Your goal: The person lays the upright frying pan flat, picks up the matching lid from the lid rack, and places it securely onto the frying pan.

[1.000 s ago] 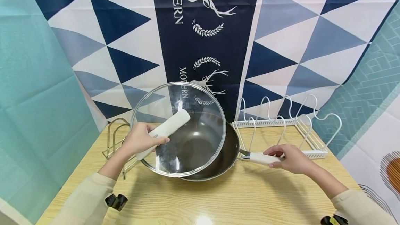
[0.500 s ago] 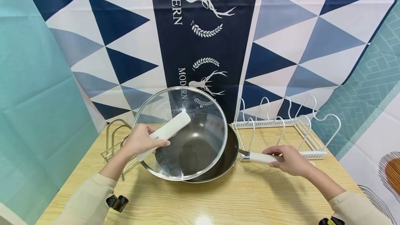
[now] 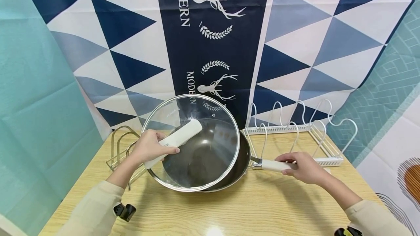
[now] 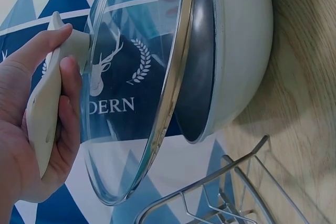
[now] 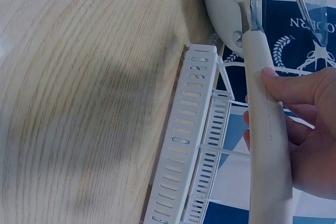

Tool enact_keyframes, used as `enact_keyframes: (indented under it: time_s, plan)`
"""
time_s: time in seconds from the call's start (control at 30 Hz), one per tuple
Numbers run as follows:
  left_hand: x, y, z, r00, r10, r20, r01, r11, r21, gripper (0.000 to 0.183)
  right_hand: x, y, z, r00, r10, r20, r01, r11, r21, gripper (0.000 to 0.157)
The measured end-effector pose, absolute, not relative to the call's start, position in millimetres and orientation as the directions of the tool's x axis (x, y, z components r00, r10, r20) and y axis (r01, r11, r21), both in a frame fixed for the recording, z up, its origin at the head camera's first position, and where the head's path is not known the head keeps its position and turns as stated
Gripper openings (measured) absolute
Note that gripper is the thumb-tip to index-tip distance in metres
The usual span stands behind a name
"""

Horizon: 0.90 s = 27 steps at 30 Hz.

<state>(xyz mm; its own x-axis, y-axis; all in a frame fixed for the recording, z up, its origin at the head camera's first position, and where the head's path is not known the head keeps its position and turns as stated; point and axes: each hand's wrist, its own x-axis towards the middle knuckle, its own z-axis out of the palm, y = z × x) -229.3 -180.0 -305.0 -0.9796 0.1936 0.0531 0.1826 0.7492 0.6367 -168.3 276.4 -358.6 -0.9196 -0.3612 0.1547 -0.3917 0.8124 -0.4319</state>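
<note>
My left hand [image 3: 151,147] grips the long cream handle of a round glass lid [image 3: 210,156] with a metal rim. In the left wrist view the lid [image 4: 126,124] is tilted above the dark inside of a wok, its fingers curled round the handle. The wok [image 3: 243,156] is dark within and pale outside, and sits on the table, partly seen through the glass. My right hand [image 3: 302,167] holds the wok's cream handle [image 5: 265,124]; in the right wrist view the thumb lies on one side and fingertips show on the other.
A white wire rack [image 3: 328,161] with wavy dividers stands behind the right hand. Left of the wok is a smaller metal wire rack [image 3: 118,157]. The wooden table [image 3: 197,214] meets a patterned cloth backdrop [image 3: 137,57].
The left hand's lid has come down slightly and moved a little to the right over the wok, its tilt altering somewhat. The right hand stays on the wok handle.
</note>
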Motion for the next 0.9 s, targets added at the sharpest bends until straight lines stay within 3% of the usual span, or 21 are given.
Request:
enact_keyframes:
  time_s: [0.9]
  plan:
    - [-237.4, -174.3, -302.8, -0.976, 0.196, 0.091, 0.211, 0.783, 0.585, 0.044, -169.2, 277.5, -358.5, -0.921, -0.363, 0.139, -0.386, 0.811, -0.440, 0.029]
